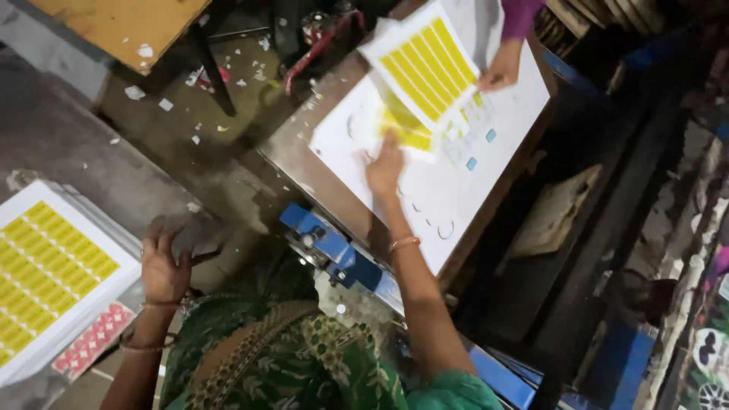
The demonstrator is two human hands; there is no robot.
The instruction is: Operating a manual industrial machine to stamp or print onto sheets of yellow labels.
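Note:
My right hand reaches forward onto the white printing bed and grips the near edge of a yellow-printed sheet. The sheet curls upward off the bed. Another person's hand, in a purple sleeve, holds the sheet's far side. My left hand rests with fingers apart on the grey surface, holding nothing. It is beside a stack of white sheets with yellow label prints.
A blue metal bracket sticks out under the bed's near edge. A red patterned card lies beside the stack. A wooden table stands at top left over a paper-littered floor. Dark shelving fills the right.

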